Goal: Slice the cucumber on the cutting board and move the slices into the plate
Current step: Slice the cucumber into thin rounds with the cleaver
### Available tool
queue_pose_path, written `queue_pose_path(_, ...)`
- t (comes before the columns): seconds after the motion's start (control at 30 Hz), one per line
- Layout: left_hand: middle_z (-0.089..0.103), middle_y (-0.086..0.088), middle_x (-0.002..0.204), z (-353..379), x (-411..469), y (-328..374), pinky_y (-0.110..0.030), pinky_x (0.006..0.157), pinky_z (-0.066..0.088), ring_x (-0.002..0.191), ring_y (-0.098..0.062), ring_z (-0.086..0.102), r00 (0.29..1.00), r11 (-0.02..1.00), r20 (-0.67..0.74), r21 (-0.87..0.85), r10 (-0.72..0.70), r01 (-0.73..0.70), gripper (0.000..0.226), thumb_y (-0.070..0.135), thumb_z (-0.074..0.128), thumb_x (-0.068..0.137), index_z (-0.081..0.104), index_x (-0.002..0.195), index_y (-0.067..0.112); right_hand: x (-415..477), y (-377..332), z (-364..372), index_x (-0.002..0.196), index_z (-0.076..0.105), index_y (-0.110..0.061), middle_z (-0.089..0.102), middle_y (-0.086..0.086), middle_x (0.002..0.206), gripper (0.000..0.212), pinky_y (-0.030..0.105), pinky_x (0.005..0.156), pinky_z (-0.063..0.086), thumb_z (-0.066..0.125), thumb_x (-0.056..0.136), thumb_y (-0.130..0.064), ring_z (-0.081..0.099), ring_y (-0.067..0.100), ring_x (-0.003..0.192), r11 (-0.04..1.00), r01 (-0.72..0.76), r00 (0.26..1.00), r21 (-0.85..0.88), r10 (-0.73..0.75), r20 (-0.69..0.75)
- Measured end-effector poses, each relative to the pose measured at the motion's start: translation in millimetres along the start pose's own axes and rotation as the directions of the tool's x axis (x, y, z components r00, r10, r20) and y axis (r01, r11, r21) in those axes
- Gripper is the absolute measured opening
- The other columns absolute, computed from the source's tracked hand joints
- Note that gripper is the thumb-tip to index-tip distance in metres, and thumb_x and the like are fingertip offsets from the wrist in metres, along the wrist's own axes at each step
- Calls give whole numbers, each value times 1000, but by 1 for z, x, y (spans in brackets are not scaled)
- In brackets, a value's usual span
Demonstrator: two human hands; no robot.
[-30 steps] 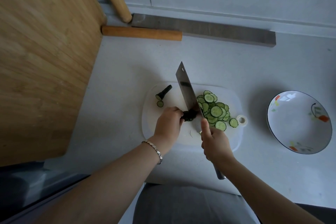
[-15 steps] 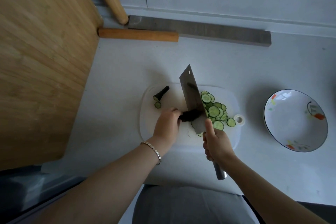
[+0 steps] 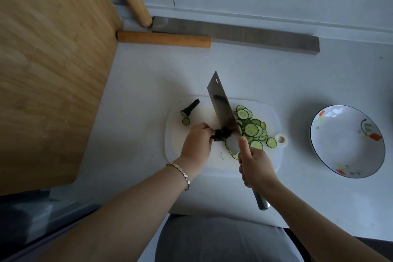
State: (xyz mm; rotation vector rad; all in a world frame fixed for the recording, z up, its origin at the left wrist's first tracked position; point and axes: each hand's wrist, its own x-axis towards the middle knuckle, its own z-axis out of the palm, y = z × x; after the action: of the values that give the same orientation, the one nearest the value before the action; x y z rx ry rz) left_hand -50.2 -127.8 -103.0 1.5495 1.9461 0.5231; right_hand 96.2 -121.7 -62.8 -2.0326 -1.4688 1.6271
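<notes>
change: barely any vs 0.5 s back; cleaver (image 3: pixel 223 110) is on the same spot of the cucumber stub (image 3: pixel 220 134), blade face shows more than 1 s ago
L hand (image 3: pixel 196 142): fingers curled, pinching the stub's left end on the cutting board (image 3: pixel 191 155)
R hand (image 3: pixel 255 166): wrapped round the cleaver handle, one finger up on the blade
pose: both forearms reach in from the bottom, hands close tog
slices (image 3: pixel 252 130): piled on the board just right of the blade; plate (image 3: pixel 348 155) sits well apart

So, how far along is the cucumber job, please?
Mostly done: a pile of slices lies on the board. In hand: the left hand holds a short stub while the right hand holds the knife on it. Left: every slice must go to the plate, which holds none.
</notes>
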Motion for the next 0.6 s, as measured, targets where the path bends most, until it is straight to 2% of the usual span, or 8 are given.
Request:
queue_pose_path(0.1, 60, -15, 106, 0, 0, 0, -32, 83, 47, 103, -29, 53, 1000, 1000, -5, 5, 8, -8, 22, 1, 54, 87, 64, 107, -1, 4, 4, 6, 64, 40, -8, 39, 12, 57, 60, 34, 55, 34, 32, 85, -64, 37, 22, 52, 998, 30, 999, -51, -31, -24)
queue_pose_path(0.23, 62, -16, 100, 1, -1, 0, -30, 74, 45, 95, -29, 55, 1000, 1000, -9, 10, 22, -22, 17, 0, 54, 85, 65, 98, -2, 11, 10, 16, 65, 37, -10, 38, 12, 60, 58, 35, 57, 34, 32, 87, -64, 36, 23, 55, 998, -4, 1000, -67, 3, -17)
queue_pose_path(0.43, 62, -15, 101, 0, -2, -1, -30, 77, 46, 96, -27, 55, 1000, 1000, -16, -23, 2, -2, 17, 0, 56, 85, 64, 101, 0, 10, 8, 10, 63, 38, -10, 37, 3, 51, 55, 21, 41, 32, 35, 92, -57, 33, 16, 40, 984, -108, 994, 143, 107, 15)
queue_pose_path(0.6, 62, -17, 105, 1, 0, -3, -31, 81, 46, 101, -29, 55, 1000, 999, -12, -39, -9, 8, 19, -1, 57, 84, 63, 103, -2, 1, 9, 4, 62, 37, -11, 34, 1, 48, 54, 21, 40, 28, 36, 92, -56, 29, 14, 39, 987, -79, 997, 139, 78, 13)
